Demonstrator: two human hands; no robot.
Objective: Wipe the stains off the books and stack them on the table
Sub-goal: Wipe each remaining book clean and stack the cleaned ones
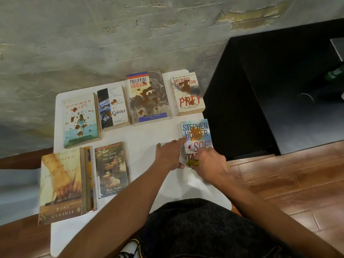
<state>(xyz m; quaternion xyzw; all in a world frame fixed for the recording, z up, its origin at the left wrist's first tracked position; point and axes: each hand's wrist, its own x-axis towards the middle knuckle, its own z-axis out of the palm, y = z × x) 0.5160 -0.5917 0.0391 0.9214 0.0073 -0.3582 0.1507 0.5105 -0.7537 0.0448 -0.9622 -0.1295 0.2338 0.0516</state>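
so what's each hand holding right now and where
The right hand grips a yellow-green cloth bunched under its fingers, on the lower cover of the Stephen Hunter book. The left hand holds nothing; straight fingers steady that book's left edge.

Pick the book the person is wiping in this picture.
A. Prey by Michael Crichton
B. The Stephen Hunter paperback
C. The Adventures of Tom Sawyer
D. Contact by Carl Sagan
B: the right hand presses a yellow-green cloth onto the lower cover of the Stephen Hunter paperback, while the left hand rests along that book's left edge; no hand touches any other book.
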